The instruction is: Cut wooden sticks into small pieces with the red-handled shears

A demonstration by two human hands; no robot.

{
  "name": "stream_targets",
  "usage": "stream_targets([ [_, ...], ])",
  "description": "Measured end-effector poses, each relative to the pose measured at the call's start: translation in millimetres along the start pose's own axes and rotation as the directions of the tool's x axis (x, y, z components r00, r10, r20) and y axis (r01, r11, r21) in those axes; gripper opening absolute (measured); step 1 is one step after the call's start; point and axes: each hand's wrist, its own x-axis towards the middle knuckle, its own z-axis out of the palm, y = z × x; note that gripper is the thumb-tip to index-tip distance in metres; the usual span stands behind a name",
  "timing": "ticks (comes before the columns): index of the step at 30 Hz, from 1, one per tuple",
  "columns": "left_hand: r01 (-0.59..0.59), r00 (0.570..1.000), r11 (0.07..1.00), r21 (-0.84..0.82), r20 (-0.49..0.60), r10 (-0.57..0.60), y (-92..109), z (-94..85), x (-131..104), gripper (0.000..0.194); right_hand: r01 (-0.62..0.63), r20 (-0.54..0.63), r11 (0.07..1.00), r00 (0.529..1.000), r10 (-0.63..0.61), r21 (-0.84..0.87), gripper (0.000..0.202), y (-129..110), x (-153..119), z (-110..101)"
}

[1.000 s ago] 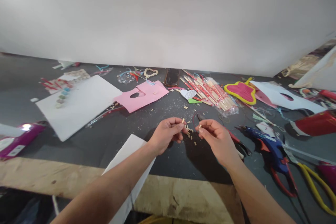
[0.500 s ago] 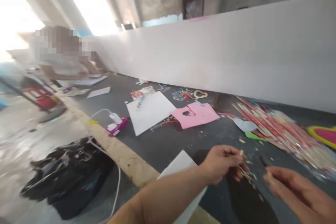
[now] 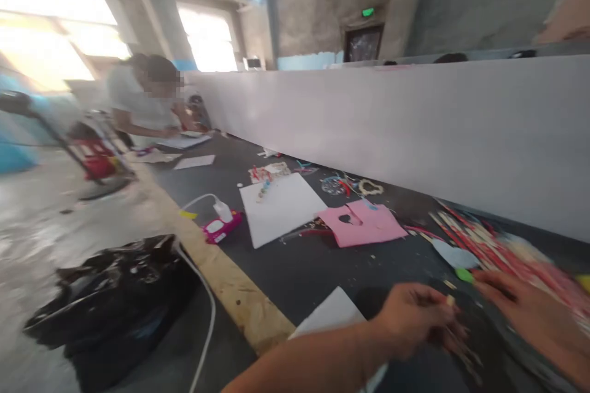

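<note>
My left hand (image 3: 417, 322) is closed in a pinch on a small pale wooden stick piece (image 3: 450, 301). Thin pale slivers hang blurred below its fingers. To the right, my right hand (image 3: 530, 319) reaches over the dark tabletop (image 3: 318, 276), its fingertips close to a green piece (image 3: 464, 275). Motion smears those fingers, so I cannot make out whether they hold anything. Just beyond lies a bundle of red and pale sticks (image 3: 488, 242), partly in clear plastic. A white sheet (image 3: 334, 313) lies partly under my left forearm.
Pink felt with a hole (image 3: 369, 230), a white board (image 3: 281, 209) and a purple power strip (image 3: 221, 227) lie farther off. A black bag (image 3: 115, 301) sits at left, beside a white cable (image 3: 209, 319). A white partition (image 3: 369, 116) borders the table. Another person (image 3: 138, 98) leans over papers.
The camera view has shifted, so the table things appear farther right and lower. My right hand has moved forward toward the green piece and sticks. My left hand keeps its pinch.
</note>
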Motion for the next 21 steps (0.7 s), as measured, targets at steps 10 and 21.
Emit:
stream_targets([
  [10,-0.072,0.997,0.997,-0.022,-0.013,0.072,-9,-10.2,-2,0.032,-0.022,0.291,0.904,0.943,0.161,-0.427,0.022,-12,-4,13],
  [21,-0.071,0.997,0.997,0.013,-0.01,0.071,-7,-9.5,-4,0.029,0.046,0.381,0.861,0.908,0.176,-0.507,0.026,-24,-9,23],
])
